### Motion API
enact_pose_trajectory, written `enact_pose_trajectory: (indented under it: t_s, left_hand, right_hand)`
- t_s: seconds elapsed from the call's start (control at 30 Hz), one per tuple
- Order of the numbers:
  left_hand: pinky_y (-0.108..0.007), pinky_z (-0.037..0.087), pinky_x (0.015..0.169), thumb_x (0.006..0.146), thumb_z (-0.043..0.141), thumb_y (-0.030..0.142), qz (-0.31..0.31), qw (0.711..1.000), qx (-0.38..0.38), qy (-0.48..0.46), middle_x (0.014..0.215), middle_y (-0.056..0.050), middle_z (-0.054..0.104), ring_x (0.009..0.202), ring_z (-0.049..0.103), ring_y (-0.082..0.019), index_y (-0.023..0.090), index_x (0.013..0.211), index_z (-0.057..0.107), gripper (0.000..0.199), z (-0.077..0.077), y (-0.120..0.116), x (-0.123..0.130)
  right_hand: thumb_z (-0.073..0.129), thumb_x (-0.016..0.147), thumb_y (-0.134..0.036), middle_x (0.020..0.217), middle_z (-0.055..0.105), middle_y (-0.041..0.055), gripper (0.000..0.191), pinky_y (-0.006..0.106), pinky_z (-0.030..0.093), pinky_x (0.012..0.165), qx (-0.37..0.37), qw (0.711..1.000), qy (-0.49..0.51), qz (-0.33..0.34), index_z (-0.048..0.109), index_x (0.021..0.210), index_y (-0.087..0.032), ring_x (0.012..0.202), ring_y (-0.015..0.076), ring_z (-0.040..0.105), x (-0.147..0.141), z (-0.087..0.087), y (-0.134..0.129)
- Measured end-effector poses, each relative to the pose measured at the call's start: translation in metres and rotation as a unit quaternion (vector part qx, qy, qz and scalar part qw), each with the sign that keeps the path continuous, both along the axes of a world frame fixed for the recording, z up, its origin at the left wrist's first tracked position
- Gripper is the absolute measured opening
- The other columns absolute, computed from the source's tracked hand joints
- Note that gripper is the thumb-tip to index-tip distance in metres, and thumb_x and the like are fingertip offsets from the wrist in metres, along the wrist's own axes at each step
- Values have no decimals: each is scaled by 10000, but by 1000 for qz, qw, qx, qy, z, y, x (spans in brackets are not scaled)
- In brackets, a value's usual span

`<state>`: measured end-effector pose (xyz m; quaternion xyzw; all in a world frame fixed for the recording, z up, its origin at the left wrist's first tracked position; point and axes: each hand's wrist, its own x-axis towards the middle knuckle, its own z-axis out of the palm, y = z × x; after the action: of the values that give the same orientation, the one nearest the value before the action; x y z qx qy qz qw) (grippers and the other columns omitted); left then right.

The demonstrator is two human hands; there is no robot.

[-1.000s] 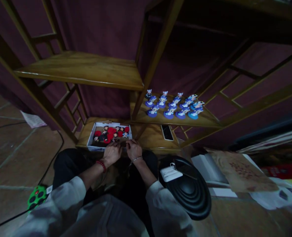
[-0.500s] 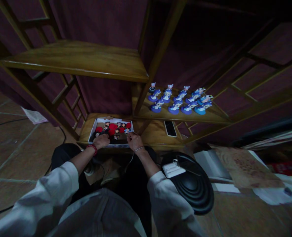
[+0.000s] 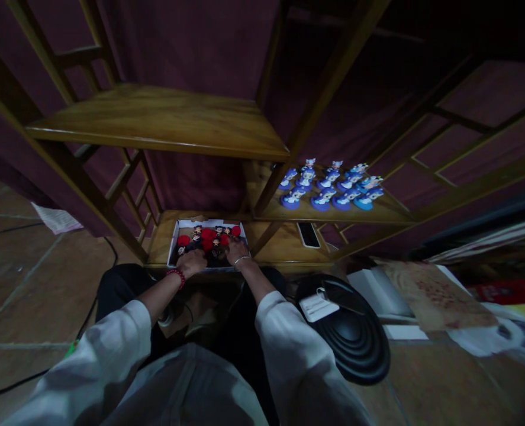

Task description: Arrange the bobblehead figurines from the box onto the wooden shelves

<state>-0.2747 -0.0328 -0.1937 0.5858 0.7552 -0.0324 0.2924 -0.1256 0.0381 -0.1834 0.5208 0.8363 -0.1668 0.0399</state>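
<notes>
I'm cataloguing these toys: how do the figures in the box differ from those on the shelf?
Colour: the boxed figures show mostly red and black; the shelf figures are mostly purple, blue and white.
Pose: the boxed figures are jumbled together; the shelf figures stand upright in rows.
Handling: the left hand and right hand are at the boxed figures, away from the shelf figures.
Shared: both are groups of small figures.

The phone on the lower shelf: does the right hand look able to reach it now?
Probably yes: the phone lies to the right of the right hand, its near part uncovered; the figurine shelf above may limit access from overhead.
</notes>
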Motion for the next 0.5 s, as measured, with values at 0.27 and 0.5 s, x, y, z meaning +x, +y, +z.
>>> enact_pose_trajectory:
  t_s: [0.27,0.5]
  left_hand:
    - [-341,438,810,815,341,271,12,1000,29,4,1069,-102,649,998,594,-238,219,1007,631,352,8,-3,3]
    - [-360,462,761,839,299,310,42,998,53,16,970,-114,680,922,626,-263,209,932,659,385,15,-6,8]
  right_hand:
    - [446,804,-95,1002,643,159,388,271,409,832,-3,998,7,-57,515,1186,-87,946,198,589,-6,-9,17]
    - [387,805,-54,1039,622,137,416,300,411,839,-9,998,5,-66,513,1192,-138,958,194,582,-9,-22,22]
